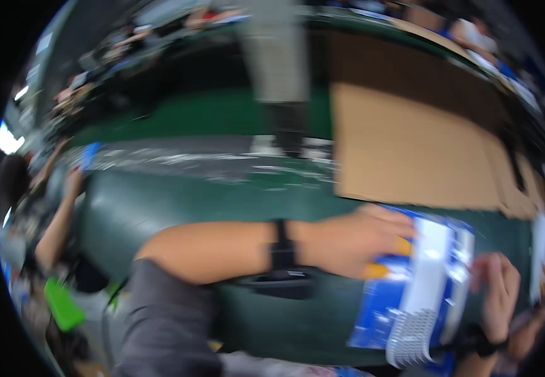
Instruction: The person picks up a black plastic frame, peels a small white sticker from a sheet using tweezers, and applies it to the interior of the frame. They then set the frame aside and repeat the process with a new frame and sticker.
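My left hand (363, 242) reaches across from the left, a black band on its wrist and yellow covers on some fingertips. Its fingers are bent over the upper left part of a shiny blue plastic package (379, 308). Lying lengthwise over the package is a long white strip (430, 251), its near end full of small holes. My right hand (500, 286), also with a dark wristband, is beside the package's right edge. Motion blurs its fingers, so whether they touch the package is unclear.
A large flat cardboard sheet (423, 147) lies beyond the package on the dark green table (153, 201). A grey post (278, 56) rises at the far middle, by a strip of clear plastic (184, 154). Another person's arm (59, 220) is at the left, near a bright green object (64, 306).
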The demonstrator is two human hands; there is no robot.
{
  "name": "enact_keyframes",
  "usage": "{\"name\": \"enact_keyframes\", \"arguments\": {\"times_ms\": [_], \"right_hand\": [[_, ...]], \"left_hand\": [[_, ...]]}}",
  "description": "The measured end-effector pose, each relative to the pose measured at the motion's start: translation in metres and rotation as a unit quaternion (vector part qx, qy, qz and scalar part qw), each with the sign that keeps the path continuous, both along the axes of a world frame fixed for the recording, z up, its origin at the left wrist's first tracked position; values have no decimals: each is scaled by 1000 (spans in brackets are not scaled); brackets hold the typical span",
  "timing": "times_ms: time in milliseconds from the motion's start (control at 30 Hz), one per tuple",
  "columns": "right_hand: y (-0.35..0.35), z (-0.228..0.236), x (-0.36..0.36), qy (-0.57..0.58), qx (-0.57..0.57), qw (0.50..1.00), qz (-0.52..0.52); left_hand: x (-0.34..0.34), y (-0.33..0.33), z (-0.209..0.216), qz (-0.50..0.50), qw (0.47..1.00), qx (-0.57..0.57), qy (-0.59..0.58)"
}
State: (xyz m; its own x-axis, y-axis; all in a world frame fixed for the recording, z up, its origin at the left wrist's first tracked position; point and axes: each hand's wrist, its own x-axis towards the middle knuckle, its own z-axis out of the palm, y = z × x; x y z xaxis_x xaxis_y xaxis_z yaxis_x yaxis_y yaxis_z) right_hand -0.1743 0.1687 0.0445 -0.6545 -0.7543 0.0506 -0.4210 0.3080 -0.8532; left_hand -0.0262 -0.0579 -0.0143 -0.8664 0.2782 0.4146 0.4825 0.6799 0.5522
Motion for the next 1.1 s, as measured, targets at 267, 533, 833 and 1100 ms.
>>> {"name": "enact_keyframes", "arguments": {"times_ms": [267,533,833,1100], "right_hand": [[20,17,46,74,262,920,283],[63,-35,73,440,149,807,365],[72,-33,69,476,2,802,361],[64,-25,66,529,-28,776,343]], "left_hand": [[6,1,-17,-43,999,-11,-11],[5,-1,-13,-42,998,-21,-50],[5,1,-12,-45,998,-7,-52],[3,2,-17,-54,998,-6,-30]]}}
